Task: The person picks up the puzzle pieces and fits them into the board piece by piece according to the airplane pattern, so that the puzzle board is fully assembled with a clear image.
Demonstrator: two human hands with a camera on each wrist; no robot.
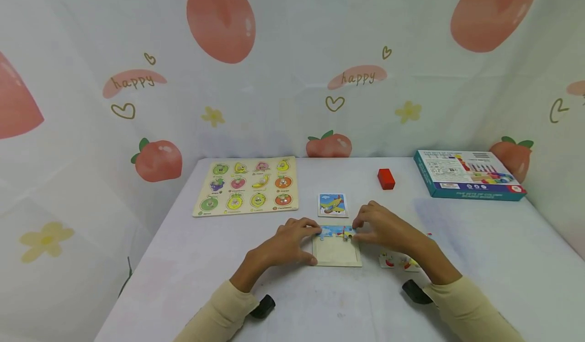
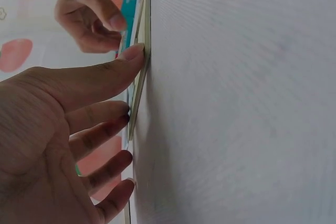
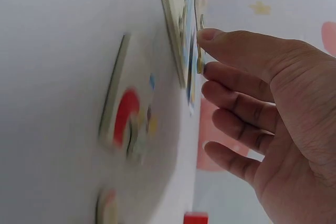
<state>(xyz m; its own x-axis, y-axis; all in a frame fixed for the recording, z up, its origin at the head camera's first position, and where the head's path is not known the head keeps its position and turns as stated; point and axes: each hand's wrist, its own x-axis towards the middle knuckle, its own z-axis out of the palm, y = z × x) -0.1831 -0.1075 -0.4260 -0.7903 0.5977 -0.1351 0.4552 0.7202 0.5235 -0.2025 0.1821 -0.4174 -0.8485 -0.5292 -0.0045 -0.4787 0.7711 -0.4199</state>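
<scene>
A small wooden puzzle tray (image 1: 337, 256) lies in the middle of the table, with blue airplane-picture pieces (image 1: 332, 230) along its far side. My left hand (image 1: 289, 243) rests at the tray's left side, the thumb at the near corner and the fingertips on the far corner. Between thumb and forefinger my right hand (image 1: 386, 227) pinches a puzzle piece (image 3: 200, 59), over the far right part of the tray. Just beyond the tray is a picture card (image 1: 332, 205) of a yellow airplane. Loose puzzle pieces (image 1: 386, 260) lie under the right forearm, partly hidden.
At the back left lies a wooden fruit board (image 1: 251, 172). A red block (image 1: 386, 179) stands behind the right hand, and a teal-sided box (image 1: 470, 174) sits at the back right. Printed cloth (image 1: 274, 108) hangs behind the table.
</scene>
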